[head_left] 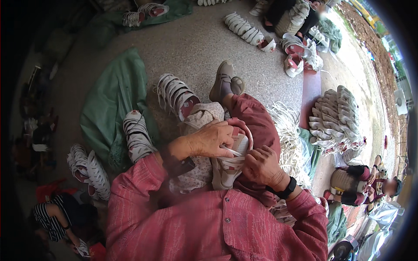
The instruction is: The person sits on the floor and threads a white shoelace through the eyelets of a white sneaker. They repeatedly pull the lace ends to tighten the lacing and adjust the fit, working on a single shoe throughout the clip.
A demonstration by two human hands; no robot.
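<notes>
Shoe [230,165] rests on our lap; our left hand [209,140] pinches a white lace [230,151], our right hand [261,166] clamps the shoe. We should keep it steady and thread evenly.

two hands [209,140] on one shoe [230,167], one green sack [114,98], one lace pile [288,130].

A white and beige sneaker [229,163] lies on the person's lap; the left hand [212,139] grips its upper edge, pinching a white lace [232,152]; the right hand [261,165], a black watch [286,189] on its wrist, presses the shoe's side; a heap of white laces [289,130] lies just beside the right knee; stacked shoes [335,115] stand further right on the concrete floor [196,48].
</notes>
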